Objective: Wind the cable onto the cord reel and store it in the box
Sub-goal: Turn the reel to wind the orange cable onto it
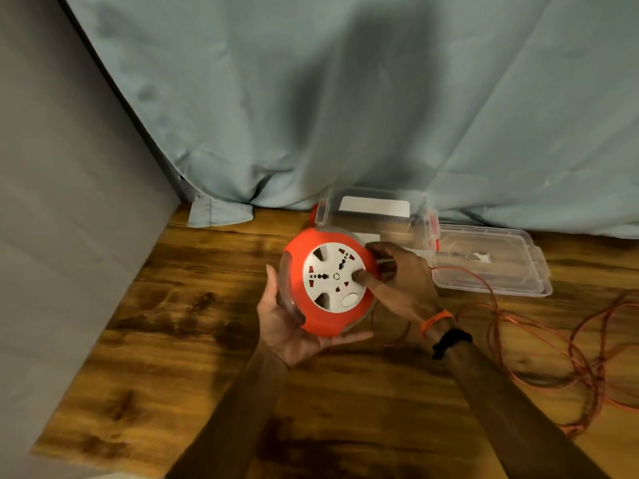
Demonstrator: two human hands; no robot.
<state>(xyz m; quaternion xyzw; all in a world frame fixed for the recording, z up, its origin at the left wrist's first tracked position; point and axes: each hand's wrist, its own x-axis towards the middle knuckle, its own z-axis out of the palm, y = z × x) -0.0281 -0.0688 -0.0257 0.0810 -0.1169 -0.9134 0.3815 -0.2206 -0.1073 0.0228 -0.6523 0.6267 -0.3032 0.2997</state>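
A round orange cord reel (304, 299) with a white socket face is held above the wooden table. My left hand (294, 330) cradles it from below and the left side. My right hand (397, 281) grips the reel's right edge, with the thumb pressed into a finger hole on the white face. A thin orange cable (518, 326) runs from the reel's right side and lies in loose loops on the table at the right. A clear plastic box (377, 219) stands open just behind the reel, and its lid (491, 267) lies flat to its right.
The wooden table (173, 323) ends at a grey wall on the left. A pale blue curtain (345, 115) hangs along the table's back edge, touching the box. The cable loops cover the table's right side.
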